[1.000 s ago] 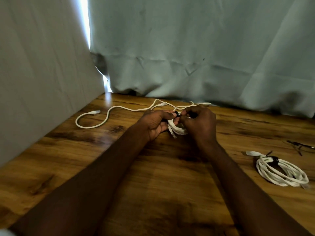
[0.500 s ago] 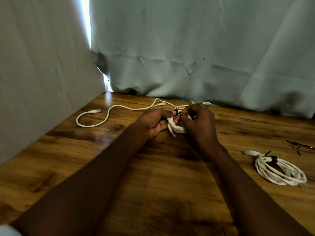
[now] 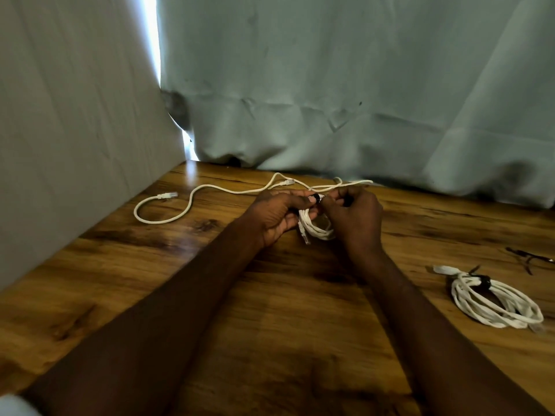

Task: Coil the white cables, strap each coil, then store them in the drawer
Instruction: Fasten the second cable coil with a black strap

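Observation:
Both my hands meet over the middle of the wooden table. My left hand grips a small white cable coil, whose loops and one plug hang below my fingers. My right hand pinches a black strap at the top of that coil. A loose white cable snakes across the table to the far left, with plugs showing. At the right lies a second white coil, bound by a black strap. No drawer is in view.
A pale curtain hangs along the table's far edge, and a grey panel walls off the left side. Thin dark straps lie near the right edge, behind the strapped coil.
My hands have stayed in place on the coil; only the fingers shifted slightly around the black strap. Nothing else on the table moved.

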`<state>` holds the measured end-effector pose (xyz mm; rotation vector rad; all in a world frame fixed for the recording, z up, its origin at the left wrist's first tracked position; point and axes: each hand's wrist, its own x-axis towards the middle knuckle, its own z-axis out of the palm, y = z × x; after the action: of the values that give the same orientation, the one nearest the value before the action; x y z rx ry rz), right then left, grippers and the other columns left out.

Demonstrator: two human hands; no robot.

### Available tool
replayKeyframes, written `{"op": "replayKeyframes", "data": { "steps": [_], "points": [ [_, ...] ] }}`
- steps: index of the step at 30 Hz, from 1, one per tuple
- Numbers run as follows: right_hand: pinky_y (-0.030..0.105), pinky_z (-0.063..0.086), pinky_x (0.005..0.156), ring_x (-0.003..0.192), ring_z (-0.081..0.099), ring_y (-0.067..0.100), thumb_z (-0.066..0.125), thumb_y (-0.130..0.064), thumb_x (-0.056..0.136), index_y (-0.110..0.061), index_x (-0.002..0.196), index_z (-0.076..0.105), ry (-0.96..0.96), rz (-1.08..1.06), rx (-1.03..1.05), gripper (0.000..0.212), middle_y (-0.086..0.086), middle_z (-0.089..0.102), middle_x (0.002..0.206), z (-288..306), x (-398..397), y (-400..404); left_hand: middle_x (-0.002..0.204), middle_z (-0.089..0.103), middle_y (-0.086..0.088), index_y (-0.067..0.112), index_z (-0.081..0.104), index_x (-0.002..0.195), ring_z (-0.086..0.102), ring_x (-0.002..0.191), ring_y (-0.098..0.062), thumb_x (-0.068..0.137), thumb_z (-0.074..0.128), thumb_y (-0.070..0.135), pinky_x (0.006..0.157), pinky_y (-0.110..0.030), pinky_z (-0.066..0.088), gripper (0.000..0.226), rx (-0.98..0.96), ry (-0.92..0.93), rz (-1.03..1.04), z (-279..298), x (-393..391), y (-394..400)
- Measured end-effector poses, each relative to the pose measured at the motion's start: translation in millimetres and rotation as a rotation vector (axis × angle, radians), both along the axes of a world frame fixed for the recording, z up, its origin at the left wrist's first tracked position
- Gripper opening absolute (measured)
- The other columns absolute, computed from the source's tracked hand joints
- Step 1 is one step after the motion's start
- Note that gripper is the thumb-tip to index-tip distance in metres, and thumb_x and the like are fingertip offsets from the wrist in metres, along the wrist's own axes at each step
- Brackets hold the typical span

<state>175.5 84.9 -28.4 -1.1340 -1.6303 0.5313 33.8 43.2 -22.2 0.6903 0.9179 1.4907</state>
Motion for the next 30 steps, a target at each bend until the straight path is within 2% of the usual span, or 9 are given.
{"op": "replayKeyframes", "data": {
  "steps": [4,8,11,15,20,22,25,27,30],
  "points": [
    [0.026,0.054,0.063,0.065,0.068,0.007,0.077,-0.017,0.083,-0.022,0.075,0.076,0.062,0.041,-0.055,0.009,-0.006,0.072,0.069,-1,0,0,0.101,0.074,-0.021,-0.008,0.067,0.106,0.075,0.085,-0.027,0.09,0.061,-0.014,0.081,-0.035,0.063,0.017,-0.007,0.001,0.011,-1,-2,0],
    [0.026,0.046,0.057,0.061,0.063,0.008,0.083,-0.021,0.075,-0.02,0.07,0.073,-0.138,0.037,0.068,0.011,-0.006,0.067,0.063,3,7,-1,0.112,0.072,-0.025,-0.01,0.065,0.115,0.074,0.092,-0.029,0.089,0.064,-0.014,0.081,-0.036,0.063,0.026,-0.016,0.019,0.025,-1,0,0],
    [0.03,0.043,0.059,0.067,0.061,0.013,0.085,-0.028,0.071,-0.022,0.071,0.071,-0.277,0.038,0.18,0.015,-0.006,0.065,0.071,7,12,-1,0.119,0.069,-0.028,-0.013,0.063,0.121,0.072,0.1,-0.032,0.089,0.065,-0.013,0.085,-0.038,0.062,0.032,0.002,0.058,0.023,-2,0,1],
    [0.03,0.031,0.064,0.077,0.053,0.016,0.079,-0.026,0.079,-0.024,0.083,0.069,-0.435,0.023,0.299,0.011,-0.002,0.059,0.088,11,12,-6,0.117,0.071,-0.027,-0.011,0.066,0.119,0.071,0.104,-0.033,0.088,0.066,-0.011,0.085,-0.039,0.062,0.031,0.015,0.154,0.025,-3,-2,0],
    [0.03,0.028,0.062,0.076,0.056,0.02,0.079,-0.025,0.081,-0.02,0.083,0.07,-0.524,0.017,0.325,0.011,0.001,0.06,0.088,14,13,-9,0.117,0.07,-0.029,-0.012,0.066,0.119,0.071,0.102,-0.032,0.089,0.065,-0.012,0.084,-0.038,0.063,0.031,0.042,0.177,0.019,-3,-1,-2],
    [0.03,0.031,0.062,0.074,0.058,0.021,0.081,-0.028,0.077,-0.021,0.077,0.069,-0.51,-0.001,0.294,0.014,0.001,0.061,0.082,14,13,-8,0.118,0.069,-0.029,-0.012,0.065,0.121,0.07,0.105,-0.034,0.089,0.064,-0.013,0.087,-0.04,0.061,0.032,0.035,0.166,0.007,-3,0,-2],
    [0.031,0.038,0.06,0.067,0.059,0.018,0.076,-0.03,0.076,-0.022,0.068,0.066,-0.384,-0.003,0.238,0.015,-0.003,0.061,0.069,11,13,-4,0.118,0.071,-0.027,-0.01,0.066,0.121,0.072,0.107,-0.033,0.088,0.065,-0.012,0.089,-0.039,0.061,0.032,0.022,0.153,-0.01,-3,0,1],
    [0.03,0.043,0.061,0.066,0.062,0.016,0.074,-0.026,0.075,-0.022,0.069,0.07,-0.27,0.004,0.204,0.008,-0.004,0.064,0.067,10,13,-4,0.118,0.071,-0.027,-0.011,0.066,0.12,0.074,0.099,-0.03,0.088,0.065,-0.012,0.088,-0.037,0.061,0.032,0.021,0.129,-0.01,-3,-1,2],
    [0.024,0.04,0.058,0.065,0.063,0.012,0.075,-0.017,0.078,-0.02,0.074,0.075,-0.165,0.025,0.159,0.005,-0.003,0.067,0.067,10,11,-6,0.119,0.069,-0.029,-0.012,0.065,0.121,0.073,0.096,-0.03,0.088,0.064,-0.014,0.089,-0.038,0.06,0.033,0.019,0.109,-0.003,-4,-2,3]
  ]
}}
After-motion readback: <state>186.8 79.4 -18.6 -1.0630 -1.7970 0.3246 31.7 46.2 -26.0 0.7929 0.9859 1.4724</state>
